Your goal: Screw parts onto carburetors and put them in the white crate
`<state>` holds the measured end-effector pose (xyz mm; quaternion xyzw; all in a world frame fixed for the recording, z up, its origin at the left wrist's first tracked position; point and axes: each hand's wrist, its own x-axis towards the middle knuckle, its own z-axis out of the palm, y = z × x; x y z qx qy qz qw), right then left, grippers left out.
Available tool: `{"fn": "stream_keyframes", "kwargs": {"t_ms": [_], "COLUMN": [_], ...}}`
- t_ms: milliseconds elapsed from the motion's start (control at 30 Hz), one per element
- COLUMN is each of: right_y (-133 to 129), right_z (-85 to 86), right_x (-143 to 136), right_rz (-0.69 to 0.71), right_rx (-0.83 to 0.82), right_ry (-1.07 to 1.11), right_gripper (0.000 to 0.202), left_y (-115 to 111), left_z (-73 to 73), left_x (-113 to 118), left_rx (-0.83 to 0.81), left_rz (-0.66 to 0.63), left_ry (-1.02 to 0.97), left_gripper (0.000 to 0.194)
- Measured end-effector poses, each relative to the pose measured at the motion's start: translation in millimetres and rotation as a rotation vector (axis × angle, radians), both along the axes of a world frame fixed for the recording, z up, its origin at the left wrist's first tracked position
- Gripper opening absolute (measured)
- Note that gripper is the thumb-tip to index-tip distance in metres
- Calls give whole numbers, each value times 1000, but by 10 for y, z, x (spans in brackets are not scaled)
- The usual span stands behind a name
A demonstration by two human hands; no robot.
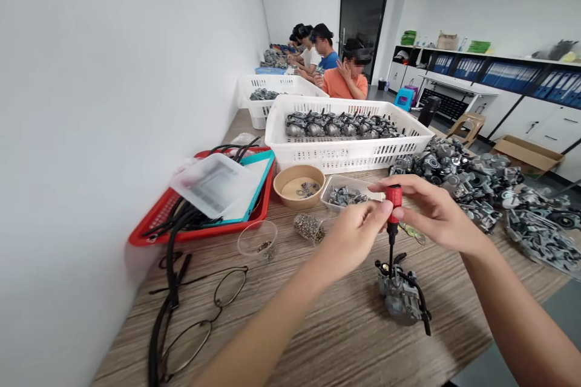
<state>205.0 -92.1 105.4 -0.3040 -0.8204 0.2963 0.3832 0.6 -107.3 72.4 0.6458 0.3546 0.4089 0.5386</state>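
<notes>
A screwdriver (pixel 394 202) with a red handle stands upright, its dark shaft reaching down to the top of a grey metal carburetor (pixel 402 299) on the wooden table. My left hand (pixel 356 233) pinches the handle from the left, thumb against the red grip. On the other side, my right hand (pixel 429 211) has its fingers curled around the handle's upper part. The carburetor has black hoses on its right side and lies near the table's front right. The screwdriver's tip is hidden among its parts.
Behind the hands are a tub of metal parts (pixel 347 193), a round tan bowl (pixel 298 186) and a white crate (pixel 349 148) of carburetors. Carburetors pile up (pixel 458 175) at right. Glasses (pixel 213 314) and a red basket (pixel 200 233) are at left. People sit farther back.
</notes>
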Motion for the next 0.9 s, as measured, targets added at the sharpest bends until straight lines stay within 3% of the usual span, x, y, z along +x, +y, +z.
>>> {"fn": "stream_keyframes", "kwargs": {"t_ms": [133, 233, 333, 500, 700, 900], "right_y": [-3, -1, 25, 97, 170, 172], "right_z": [21, 73, 88, 40, 33, 4], "right_x": [72, 64, 14, -32, 39, 30], "right_rz": [61, 138, 184, 150, 259, 116], "right_rx": [-42, -69, -71, -11, -111, 24], "right_ry": [25, 31, 42, 45, 19, 51], "right_gripper": [34, 32, 39, 37, 43, 47], "left_y": [-471, -838, -1058, -1110, -1013, -1000], "left_z": [-292, -540, -735, -906, -960, -1000], "left_x": [72, 184, 306, 426, 486, 464], "left_rx": [-47, -148, -233, -213, -94, -42], "left_rz": [169, 181, 164, 202, 261, 264], "left_ry": [102, 218, 270, 234, 208, 179], "left_gripper": [46, 35, 36, 30, 29, 22]}}
